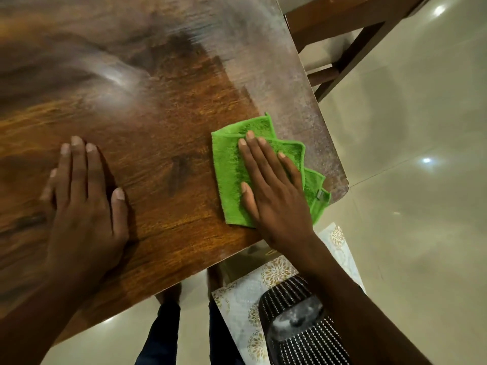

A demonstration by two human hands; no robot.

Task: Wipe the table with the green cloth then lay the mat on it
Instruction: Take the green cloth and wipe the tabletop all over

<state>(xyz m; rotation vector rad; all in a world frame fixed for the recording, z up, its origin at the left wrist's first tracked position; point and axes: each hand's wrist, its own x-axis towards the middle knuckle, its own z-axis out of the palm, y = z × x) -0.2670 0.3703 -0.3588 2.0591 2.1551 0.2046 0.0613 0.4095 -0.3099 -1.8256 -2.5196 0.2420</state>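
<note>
Under the straight, flat fingers point(253, 148) of the right hand point(274, 191) lies the green cloth point(229, 180), near the table point(158, 180) corner; the left hand point(84, 201) rests flat alongside. Wiping is under way. The mat point(237, 306) waits below the edge, needing a pickup next.

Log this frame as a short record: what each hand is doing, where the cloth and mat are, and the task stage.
left hand: flat on the bare table, holding nothing
right hand: fingers straight, pressing on the green cloth
green cloth: folded, on the table near its right corner
mat: patterned, below the table edge, beside a black perforated object; its support is unclear
stage: wiping; mat not yet laid
</note>
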